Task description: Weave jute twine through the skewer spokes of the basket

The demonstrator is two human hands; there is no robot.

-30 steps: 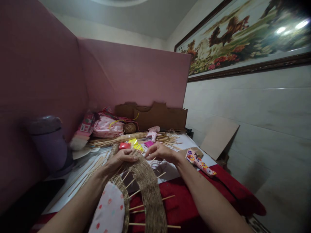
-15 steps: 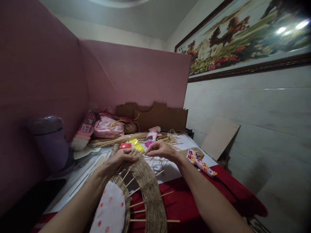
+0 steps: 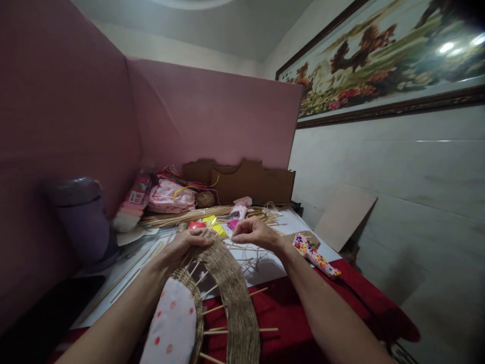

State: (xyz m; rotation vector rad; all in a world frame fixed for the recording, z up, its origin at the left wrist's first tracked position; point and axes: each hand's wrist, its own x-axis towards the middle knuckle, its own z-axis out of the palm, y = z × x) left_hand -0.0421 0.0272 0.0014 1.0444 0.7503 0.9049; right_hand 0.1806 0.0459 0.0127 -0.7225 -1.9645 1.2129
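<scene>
A woven ring of jute twine (image 3: 231,288) with thin wooden sticks poking out like spokes lies over a red cloth (image 3: 288,323) in front of me. My left hand (image 3: 185,246) rests on the ring's top edge, fingers curled and pressing the weave. My right hand (image 3: 254,232) hovers just right of the ring's top, fingers pinched on a strand of twine (image 3: 246,255) that trails in loose loops onto the white table. A white cloth with small coloured dots (image 3: 172,326) lies against the ring's left side.
A purple lidded jar (image 3: 81,217) stands at the left. A bundle of reed sticks (image 3: 182,218), a twine ball (image 3: 205,199), pink bags (image 3: 170,197), bright plastic pieces (image 3: 208,225) and a cardboard organiser (image 3: 246,182) crowd the back. A flower-patterned glue gun (image 3: 314,255) lies right; pink partitions wall the desk.
My right hand has lifted slightly and drawn the twine up and right. The left hand has stayed on the ring's top. The view has shifted a little.
</scene>
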